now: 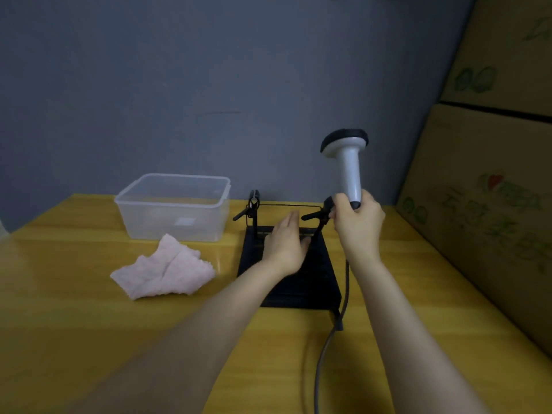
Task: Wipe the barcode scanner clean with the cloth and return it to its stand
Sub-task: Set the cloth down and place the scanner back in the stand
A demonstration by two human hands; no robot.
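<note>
My right hand [357, 227] grips the lower end of the grey barcode scanner [348, 162], holding it upright with its black head up, above the right side of the stand. The black stand [310, 282] has a flat base, two clip posts and a thin wire between them. My left hand [285, 243] lies flat on the stand's base with fingers straight and together, holding nothing. A crumpled pale pink cloth [164, 268] lies on the yellow table, left of the stand. The scanner's grey cable [327, 348] trails down toward me.
A clear plastic tub [174, 206] stands behind the cloth at the back of the yellow table [89, 324]. Stacked cardboard boxes [490, 174] wall off the right side. A grey wall rises behind the table.
</note>
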